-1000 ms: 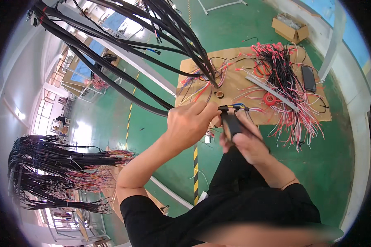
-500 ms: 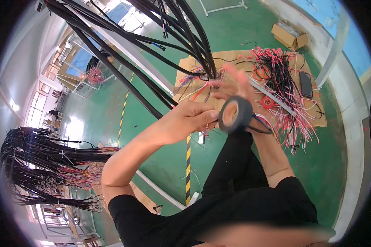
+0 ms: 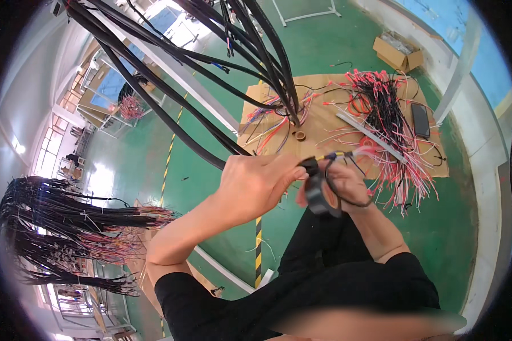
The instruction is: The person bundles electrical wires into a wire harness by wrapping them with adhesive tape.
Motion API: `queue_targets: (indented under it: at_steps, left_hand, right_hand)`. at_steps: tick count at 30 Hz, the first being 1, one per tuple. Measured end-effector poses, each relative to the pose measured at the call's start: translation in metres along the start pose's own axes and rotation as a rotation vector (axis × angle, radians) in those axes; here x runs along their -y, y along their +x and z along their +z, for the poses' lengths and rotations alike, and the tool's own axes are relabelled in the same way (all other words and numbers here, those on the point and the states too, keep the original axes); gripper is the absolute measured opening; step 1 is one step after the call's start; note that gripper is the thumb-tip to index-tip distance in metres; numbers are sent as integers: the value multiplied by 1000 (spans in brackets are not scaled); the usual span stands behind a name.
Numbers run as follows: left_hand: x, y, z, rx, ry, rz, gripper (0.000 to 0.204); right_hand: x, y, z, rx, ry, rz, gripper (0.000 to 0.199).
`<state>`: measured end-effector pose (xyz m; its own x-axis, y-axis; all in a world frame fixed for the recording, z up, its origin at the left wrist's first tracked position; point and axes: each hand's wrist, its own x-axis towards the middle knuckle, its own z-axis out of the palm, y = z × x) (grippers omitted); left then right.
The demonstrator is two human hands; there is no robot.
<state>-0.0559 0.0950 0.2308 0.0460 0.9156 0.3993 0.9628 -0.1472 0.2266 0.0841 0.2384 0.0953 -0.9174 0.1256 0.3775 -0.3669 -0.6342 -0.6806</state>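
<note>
My left hand (image 3: 259, 184) is closed, thumb and fingers pinching a dark cable (image 3: 309, 165) wrapped with black tape. Thin coloured wires (image 3: 338, 154) stick out from that cable toward the right, and a dark strand loops down by my right wrist. A roll of black tape (image 3: 320, 199) hangs just below the pinched spot, tilted and blurred by motion. My right hand (image 3: 347, 183) is curled around the roll from behind and the right, with part of its fingers hidden by the roll.
Beyond my hands, a cardboard sheet (image 3: 318, 122) carries a bundle of black, red and white wires (image 3: 384, 113), a grey strip (image 3: 370, 136), a phone (image 3: 420, 120) and a small brown ring (image 3: 300, 136). Thick black cables (image 3: 170, 96) cross overhead. More wire bundles (image 3: 68, 221) hang at left.
My right hand has come down and curled from a spread, raised pose. The tape roll has turned and dropped lower. My left hand has shifted slightly, still pinching, and the coloured wires now show.
</note>
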Motion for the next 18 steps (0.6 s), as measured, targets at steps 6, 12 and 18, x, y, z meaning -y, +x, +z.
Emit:
queue_targets:
  at_steps: [6, 12, 18]
  left_hand:
    - [18, -5, 26, -91, 339, 17, 22]
    - [22, -10, 25, 154, 157, -152, 9]
    - [26, -8, 6, 235, -351, -331, 27]
  right_hand:
    - [-2, -14, 13, -75, -235, -7, 66]
    - [21, 4, 27, 72, -102, -33, 61]
    - [-2, -8, -25, 56, -634, 156, 39]
